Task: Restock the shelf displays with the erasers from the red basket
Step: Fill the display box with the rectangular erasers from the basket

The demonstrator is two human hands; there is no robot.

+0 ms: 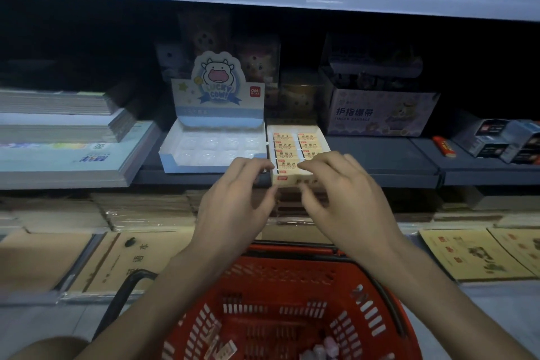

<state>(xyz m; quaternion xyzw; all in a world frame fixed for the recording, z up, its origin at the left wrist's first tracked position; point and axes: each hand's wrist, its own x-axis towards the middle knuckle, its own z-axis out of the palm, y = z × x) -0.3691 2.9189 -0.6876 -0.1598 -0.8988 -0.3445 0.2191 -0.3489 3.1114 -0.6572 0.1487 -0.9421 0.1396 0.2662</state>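
Pinching an eraser (289,178) at its two ends, you are holding it at the front edge of the eraser box (298,129) on the shelf (380,174). Your left hand (233,204) is gripping the left end between thumb and fingertips, and your right hand (344,193) is gripping the right end the same way, fingers curled. The eraser's long axis is running left to right, parallel to the shelf edge, with its red logo lying toward your left hand and a long printed face turning toward you. Whether it is touching the box, you cannot tell. Behind it, boxed erasers (309,145) are lying in two columns, long axes also left to right. Just left of the box, a cow tray (172,159) is showing clear wells. Below your forearms, the red basket (292,286) is holding a few loose erasers (222,350).
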